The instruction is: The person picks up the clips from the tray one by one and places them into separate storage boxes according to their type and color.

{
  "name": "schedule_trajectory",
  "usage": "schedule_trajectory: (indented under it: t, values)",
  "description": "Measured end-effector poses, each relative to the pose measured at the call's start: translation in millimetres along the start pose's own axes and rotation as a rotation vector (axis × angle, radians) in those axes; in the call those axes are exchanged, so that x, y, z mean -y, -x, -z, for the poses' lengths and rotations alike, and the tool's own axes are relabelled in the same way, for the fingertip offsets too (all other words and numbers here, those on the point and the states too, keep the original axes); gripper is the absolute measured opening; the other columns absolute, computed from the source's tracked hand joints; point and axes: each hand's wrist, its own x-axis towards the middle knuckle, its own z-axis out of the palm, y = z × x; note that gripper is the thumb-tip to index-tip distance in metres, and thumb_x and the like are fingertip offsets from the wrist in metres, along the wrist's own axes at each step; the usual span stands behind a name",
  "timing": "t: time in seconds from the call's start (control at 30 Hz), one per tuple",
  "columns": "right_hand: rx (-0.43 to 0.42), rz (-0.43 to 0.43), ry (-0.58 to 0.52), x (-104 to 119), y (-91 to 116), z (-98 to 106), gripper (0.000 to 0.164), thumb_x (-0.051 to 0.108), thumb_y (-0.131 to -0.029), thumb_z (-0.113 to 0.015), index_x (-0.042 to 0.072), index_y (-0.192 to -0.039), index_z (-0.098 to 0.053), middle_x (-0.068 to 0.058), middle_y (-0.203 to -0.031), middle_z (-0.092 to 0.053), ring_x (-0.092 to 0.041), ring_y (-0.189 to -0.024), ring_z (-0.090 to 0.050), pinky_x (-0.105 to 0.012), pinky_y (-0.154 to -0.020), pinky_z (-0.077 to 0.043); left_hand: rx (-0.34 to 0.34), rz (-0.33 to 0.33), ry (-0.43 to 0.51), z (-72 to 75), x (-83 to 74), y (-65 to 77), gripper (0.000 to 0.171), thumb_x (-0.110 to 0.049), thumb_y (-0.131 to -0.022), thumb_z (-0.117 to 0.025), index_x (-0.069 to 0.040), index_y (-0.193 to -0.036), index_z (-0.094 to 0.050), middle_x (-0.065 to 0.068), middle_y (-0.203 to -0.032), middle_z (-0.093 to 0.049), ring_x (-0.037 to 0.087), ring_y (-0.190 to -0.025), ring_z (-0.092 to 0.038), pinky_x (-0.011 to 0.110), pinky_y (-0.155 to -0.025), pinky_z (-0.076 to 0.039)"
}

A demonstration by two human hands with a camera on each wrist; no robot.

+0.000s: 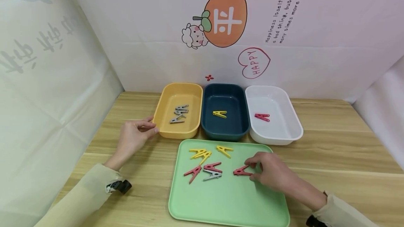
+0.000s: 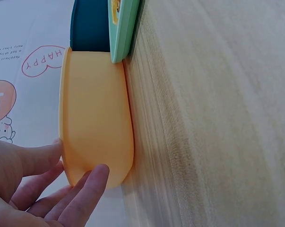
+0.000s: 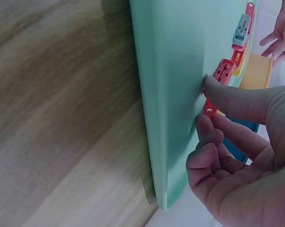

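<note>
Standing beyond the far left corner of the tray [image 1: 221,204], the orange bin [image 1: 176,135], touched by the loosely spread fingers of the left hand [image 1: 134,137], needs little steadying; right of the tray's centre, the right hand [image 1: 269,171], narrowly pinching a red clip [image 1: 241,171] by its legs, should press both evenly lest it twist.

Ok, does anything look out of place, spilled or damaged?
Nothing stands out. Colours are kept apart: grey clips in the yellow bin, a yellow clip in the blue bin, a red clip in the white bin. The mixed clips lie on the green tray, and I see nothing spilled or broken.
</note>
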Motion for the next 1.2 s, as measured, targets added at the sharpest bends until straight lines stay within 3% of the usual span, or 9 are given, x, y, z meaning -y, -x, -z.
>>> schedule_trajectory:
  t: [0.43,0.77,1.0,1.2]
  values:
    - [-0.061,-0.054,-0.024,1,10,1,0.03,0.003,-0.08,-0.09,0.012,-0.108,-0.083,0.006,-0.097,-0.069,-0.011,-0.068,-0.049,-0.024,-0.054,-0.044,0.007,0.002,0.014,-0.3,1.2,0.6,0.018,0.0,-0.089,-0.084,0.011,-0.102,-0.077,0.022,-0.135,-0.066,0.035,-0.094,-0.077,0.039,-0.069,-0.068]
    - [-0.118,-0.032,-0.081,4,14,8,0.038,0.003,-0.081,-0.09,0.009,-0.117,-0.081,0.008,-0.073,-0.06,-0.01,-0.06,-0.048,-0.022,-0.044,-0.038,0.008,0.02,0.017,-0.2,-0.2,0.2,0.018,0.0,-0.09,-0.083,0.01,-0.103,-0.077,0.022,-0.136,-0.066,0.033,-0.091,-0.078,0.039,-0.07,-0.068]
    - [-0.104,0.01,-0.069,4,15,12,0.034,0.001,-0.081,-0.09,0.008,-0.113,-0.082,0.005,-0.092,-0.07,-0.008,-0.061,-0.048,-0.023,-0.046,-0.042,0.007,0.014,0.02,-0.3,-1.0,0.7,0.018,0.001,-0.09,-0.083,0.012,-0.103,-0.077,0.022,-0.136,-0.066,0.033,-0.092,-0.077,0.039,-0.07,-0.068]
    - [-0.106,-0.026,-0.109,6,15,18,0.034,0.004,-0.081,-0.091,0.008,-0.113,-0.082,0.003,-0.093,-0.072,-0.014,-0.066,-0.051,-0.024,-0.046,-0.043,0.008,0.011,0.02,-0.7,-1.1,0.7,0.018,0.001,-0.09,-0.083,0.011,-0.103,-0.077,0.022,-0.136,-0.066,0.034,-0.093,-0.077,0.034,-0.069,-0.068]
